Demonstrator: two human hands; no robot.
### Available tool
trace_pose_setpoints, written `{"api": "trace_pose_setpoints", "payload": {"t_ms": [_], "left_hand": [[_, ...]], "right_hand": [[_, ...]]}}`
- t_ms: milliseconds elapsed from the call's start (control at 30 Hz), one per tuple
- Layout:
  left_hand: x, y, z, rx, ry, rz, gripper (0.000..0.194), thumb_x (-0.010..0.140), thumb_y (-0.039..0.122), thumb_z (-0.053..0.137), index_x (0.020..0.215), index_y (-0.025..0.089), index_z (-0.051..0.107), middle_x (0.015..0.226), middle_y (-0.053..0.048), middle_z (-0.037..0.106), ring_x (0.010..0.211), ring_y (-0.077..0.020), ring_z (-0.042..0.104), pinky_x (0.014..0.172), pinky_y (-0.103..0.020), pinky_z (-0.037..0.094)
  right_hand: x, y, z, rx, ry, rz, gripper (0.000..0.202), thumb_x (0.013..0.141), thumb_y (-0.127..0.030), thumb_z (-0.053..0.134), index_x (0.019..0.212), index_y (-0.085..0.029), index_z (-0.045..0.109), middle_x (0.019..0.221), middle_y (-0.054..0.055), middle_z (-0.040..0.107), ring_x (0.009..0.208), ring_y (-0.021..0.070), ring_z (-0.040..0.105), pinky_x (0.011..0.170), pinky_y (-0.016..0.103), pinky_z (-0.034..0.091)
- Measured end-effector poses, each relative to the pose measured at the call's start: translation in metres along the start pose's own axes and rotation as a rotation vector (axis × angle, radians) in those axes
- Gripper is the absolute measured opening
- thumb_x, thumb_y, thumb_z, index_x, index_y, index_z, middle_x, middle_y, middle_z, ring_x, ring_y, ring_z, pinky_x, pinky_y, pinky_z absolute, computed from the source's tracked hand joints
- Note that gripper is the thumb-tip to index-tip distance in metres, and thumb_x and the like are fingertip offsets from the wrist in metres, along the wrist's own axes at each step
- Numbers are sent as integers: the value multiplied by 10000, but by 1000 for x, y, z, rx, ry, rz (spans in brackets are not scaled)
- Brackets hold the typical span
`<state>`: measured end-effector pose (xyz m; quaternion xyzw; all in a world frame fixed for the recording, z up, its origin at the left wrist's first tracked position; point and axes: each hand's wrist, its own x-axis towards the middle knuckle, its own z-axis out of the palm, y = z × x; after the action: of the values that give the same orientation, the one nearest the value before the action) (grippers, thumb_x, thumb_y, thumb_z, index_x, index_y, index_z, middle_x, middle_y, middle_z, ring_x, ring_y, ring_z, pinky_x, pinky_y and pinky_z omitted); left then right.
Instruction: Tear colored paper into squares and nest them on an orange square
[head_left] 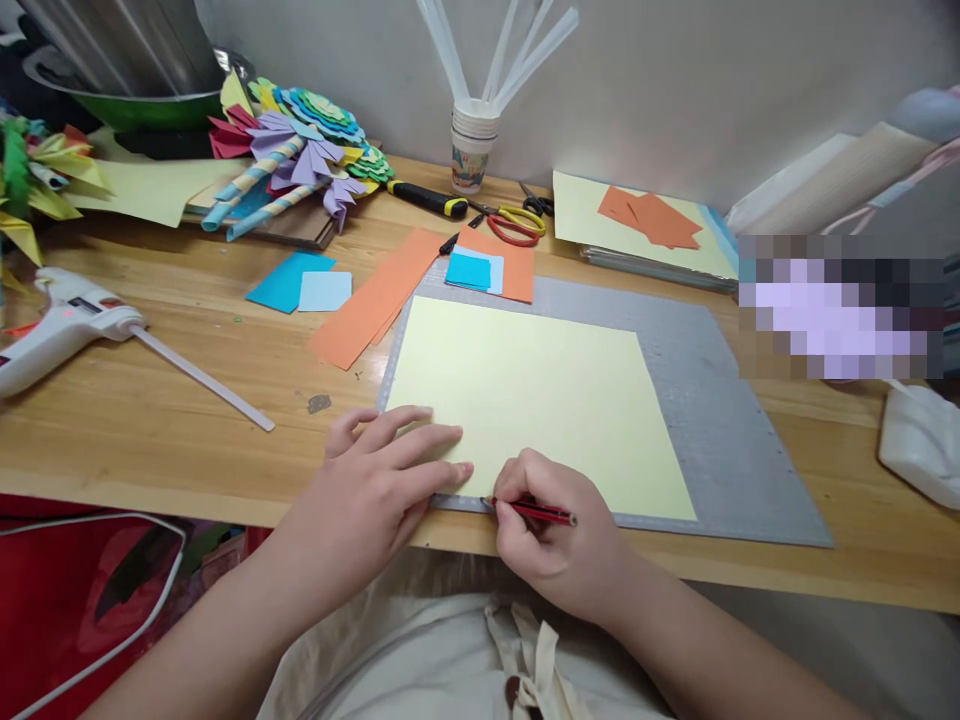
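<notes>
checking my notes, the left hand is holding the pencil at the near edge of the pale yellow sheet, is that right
Wrong hand: the head view shows the right hand, not the left hand, holding the pencil at the near edge of the pale yellow sheet.

A plain grey wall (660,80) rises behind; along it runs a wooden table (187,440), its surface catching soft light.

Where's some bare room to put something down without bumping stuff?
The grey mat is bare right of the yellow paper. So is the wood between mat and white container. The wood between the glue stick and orange strips is mostly bare. It's crowded back left around the paper flowers, and by the paper cups and scissors.
</notes>
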<state>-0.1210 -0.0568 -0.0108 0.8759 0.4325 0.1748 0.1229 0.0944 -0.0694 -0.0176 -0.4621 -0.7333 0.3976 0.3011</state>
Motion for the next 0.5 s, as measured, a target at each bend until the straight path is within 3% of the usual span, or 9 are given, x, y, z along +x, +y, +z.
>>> {"api": "trace_pose_setpoints", "payload": {"t_ms": [500], "left_hand": [[1, -2, 0, 6, -37, 35, 279, 941, 179, 458, 1098, 367, 592, 1302, 78, 602, 1257, -221, 415, 955, -426, 206]], "right_hand": [[5, -5, -2, -48, -58, 22, 132, 741, -116, 458, 709, -223, 389, 620, -48, 489, 538, 96, 414, 525, 235, 321]]}}
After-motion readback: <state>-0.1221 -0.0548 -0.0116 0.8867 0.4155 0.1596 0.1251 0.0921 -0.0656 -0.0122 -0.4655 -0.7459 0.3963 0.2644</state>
